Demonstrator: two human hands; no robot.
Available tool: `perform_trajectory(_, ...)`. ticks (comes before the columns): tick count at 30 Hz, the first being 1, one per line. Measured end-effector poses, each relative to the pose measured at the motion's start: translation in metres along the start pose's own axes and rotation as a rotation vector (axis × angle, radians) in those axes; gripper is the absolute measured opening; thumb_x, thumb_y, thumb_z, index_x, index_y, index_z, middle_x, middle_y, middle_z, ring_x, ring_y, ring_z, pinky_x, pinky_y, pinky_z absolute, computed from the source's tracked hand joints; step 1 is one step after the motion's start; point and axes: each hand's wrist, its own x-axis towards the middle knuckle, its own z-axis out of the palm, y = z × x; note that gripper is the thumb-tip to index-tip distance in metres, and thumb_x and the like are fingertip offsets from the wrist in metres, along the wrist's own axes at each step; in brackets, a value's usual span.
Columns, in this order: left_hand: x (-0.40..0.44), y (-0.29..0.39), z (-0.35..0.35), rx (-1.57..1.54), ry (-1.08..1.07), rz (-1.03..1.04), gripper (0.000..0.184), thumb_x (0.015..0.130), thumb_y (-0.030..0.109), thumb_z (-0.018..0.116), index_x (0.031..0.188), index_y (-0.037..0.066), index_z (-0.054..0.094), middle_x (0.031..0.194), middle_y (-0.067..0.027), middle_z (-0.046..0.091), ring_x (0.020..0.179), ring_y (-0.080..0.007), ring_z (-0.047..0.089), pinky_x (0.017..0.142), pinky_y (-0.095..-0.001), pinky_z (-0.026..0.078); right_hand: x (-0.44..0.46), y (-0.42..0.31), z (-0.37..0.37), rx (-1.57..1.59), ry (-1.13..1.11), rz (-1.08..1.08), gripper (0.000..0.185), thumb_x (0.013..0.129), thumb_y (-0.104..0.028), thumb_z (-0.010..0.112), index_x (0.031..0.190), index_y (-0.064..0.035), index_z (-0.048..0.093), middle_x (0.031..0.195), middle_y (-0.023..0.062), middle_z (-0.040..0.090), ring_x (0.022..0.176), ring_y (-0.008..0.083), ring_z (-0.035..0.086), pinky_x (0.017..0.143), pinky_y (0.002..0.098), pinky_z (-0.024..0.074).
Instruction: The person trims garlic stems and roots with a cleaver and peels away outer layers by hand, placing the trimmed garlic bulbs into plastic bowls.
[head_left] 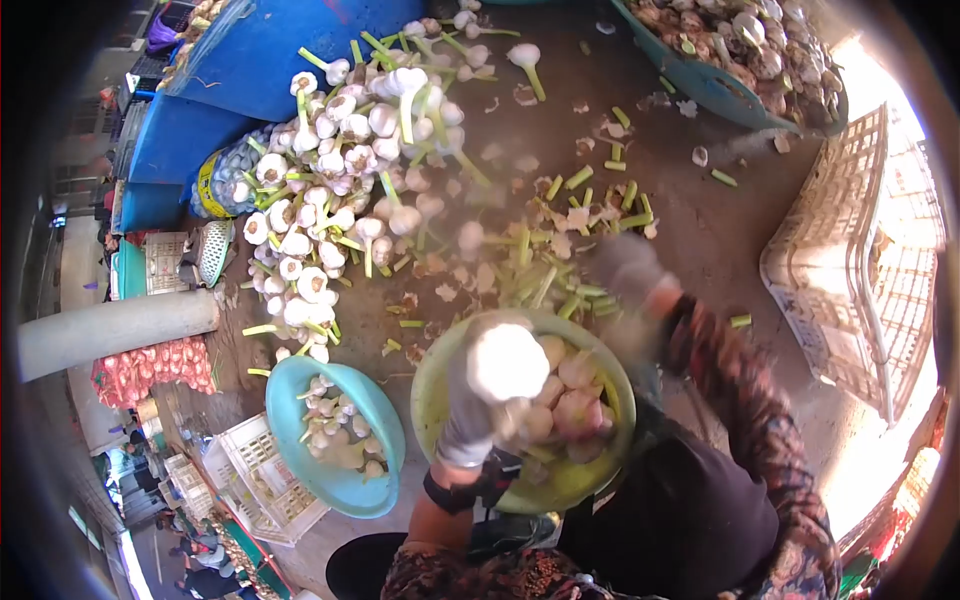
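"Left grip [468, 418]?"
"Gloved, clasping a garlic bulb [508, 362] over the green bowl [535, 494], toward its far rim."
"Right grip [630, 275]?"
"Beyond the bowl's far-right edge, near cut stems [636, 221] (blurred; can't tell if clenched)."

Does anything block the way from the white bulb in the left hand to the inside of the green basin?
Nothing visible does: the left hand holds the white bulb over the green basin, whose top is open. Other bulbs lie inside; the hand hides part.
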Motion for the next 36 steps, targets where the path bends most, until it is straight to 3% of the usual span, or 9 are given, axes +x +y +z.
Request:
perform_trajectory(1, 0.013, -0.001, -0.016, 0.330, -0.355, 0.586, 0.048, 0.074, 0.024, 0.072, 0.112, 0.001, 0.054, 0.096, -0.0076, 0.059, 0.093, -0.0145, 0.058, 0.081, -0.0280, 0.048, -0.008, 0.020, -0.009, 0.059, 0.013, 0.135, 0.026, 0.079, -0.027, 0.062, 0.096, -0.0078, 0.067, 0.084, 0.0141, 0.067, 0.077, 0.0336, 0.064, 0.068, 0.0397, 0.0511)
perform_trajectory(2, 0.010, -0.002, -0.022, 0.353, -0.318, 0.592, 0.048, 0.074, 0.024, 0.072, 0.112, 0.001, 0.054, 0.096, -0.0076, 0.059, 0.093, -0.0145, 0.058, 0.081, -0.0280, 0.048, -0.014, 0.016, -0.018, 0.044, 0.007, 0.096, 0.026, 0.079, -0.027, 0.062, 0.096, -0.0078, 0.067, 0.084, 0.0141, 0.067, 0.077, 0.0336, 0.064, 0.068, 0.0397, 0.0511)
perform_trajectory(4, 0.011, -0.009, -0.022, 0.085, 0.030, -0.148, 0.053, 0.072, 0.023, 0.074, 0.115, 0.000, 0.052, 0.100, -0.0088, 0.060, 0.094, -0.0151, 0.058, 0.081, -0.0279, 0.049, -0.049, 0.024, -0.022, 0.148, 0.330, -0.031, 0.031, 0.082, -0.038, 0.058, 0.083, -0.0082, 0.065, 0.083, 0.0148, 0.066, 0.081, 0.0348, 0.063, 0.069, 0.0414, 0.0502)
perform_trajectory(18, 0.013, -0.039, 0.003, -0.757, 0.651, -0.295, 0.021, 0.086, 0.029, 0.060, 0.098, 0.011, 0.060, 0.089, -0.0037, 0.063, 0.073, -0.0201, 0.060, 0.061, -0.0317, 0.047, -0.098, -0.067, -0.052, 0.858, 0.469, -0.611, 0.023, 0.082, -0.022, 0.061, 0.071, -0.0018, 0.055, 0.065, 0.0172, 0.059, 0.061, 0.0346, 0.060, 0.058, 0.0409, 0.0467)
perform_trajectory(20, 0.007, -0.019, 0.002, -0.842, 0.427, -0.209, 0.035, 0.087, 0.033, 0.059, 0.113, 0.009, 0.051, 0.096, -0.0064, 0.061, 0.083, -0.0192, 0.061, 0.058, -0.0275, 0.047, -0.061, -0.041, -0.008, 0.163, -0.144, -0.191, 0.022, 0.080, -0.024, 0.056, 0.079, -0.0041, 0.064, 0.084, 0.0197, 0.064, 0.075, 0.0266, 0.061, 0.071, 0.0328, 0.0485)
perform_trajectory(24, 0.028, 0.000, -0.066, -0.169, -0.712, -0.335, 0.085, 0.062, 0.055, 0.078, 0.118, -0.001, 0.047, 0.108, -0.0102, 0.054, 0.092, -0.0170, 0.056, 0.073, -0.0262, 0.046, -0.061, 0.026, 0.033, 0.096, 0.047, -0.174, 0.027, 0.079, -0.032, 0.058, 0.085, -0.0074, 0.067, 0.081, 0.0179, 0.064, 0.077, 0.0316, 0.062, 0.069, 0.0388, 0.0488)
perform_trajectory(28, 0.124, -0.056, -0.086, 0.613, 0.009, -0.743, 0.074, 0.080, 0.065, 0.049, 0.118, 0.002, 0.053, 0.091, -0.0148, 0.063, 0.066, -0.0159, 0.061, 0.056, -0.0271, 0.048, -0.054, 0.045, 0.055, 0.453, 0.101, -0.154, 0.032, 0.079, -0.034, 0.057, 0.082, -0.0040, 0.065, 0.076, 0.0212, 0.063, 0.077, 0.0377, 0.062, 0.069, 0.0414, 0.0486)
perform_trajectory(32, 0.200, -0.185, -0.095, 1.057, -0.016, -0.668, 0.066, 0.079, 0.061, 0.055, 0.092, -0.002, 0.064, 0.082, -0.0110, 0.066, 0.070, -0.0138, 0.063, 0.060, -0.0276, 0.047, -0.045, 0.043, 0.062, 0.238, 0.104, -0.091, 0.031, 0.079, -0.034, 0.057, 0.082, -0.0046, 0.065, 0.075, 0.0212, 0.062, 0.078, 0.0377, 0.061, 0.069, 0.0416, 0.0481)
perform_trajectory(36, 0.181, -0.143, -0.056, 0.342, 0.025, -0.645, 0.032, 0.084, 0.029, 0.062, 0.100, 0.001, 0.064, 0.096, -0.0076, 0.065, 0.083, -0.0155, 0.062, 0.072, -0.0258, 0.050, -0.043, 0.045, 0.055, 0.272, 0.180, -0.146, 0.031, 0.079, -0.034, 0.057, 0.083, -0.0048, 0.065, 0.075, 0.0200, 0.062, 0.076, 0.0382, 0.061, 0.069, 0.0419, 0.0484)
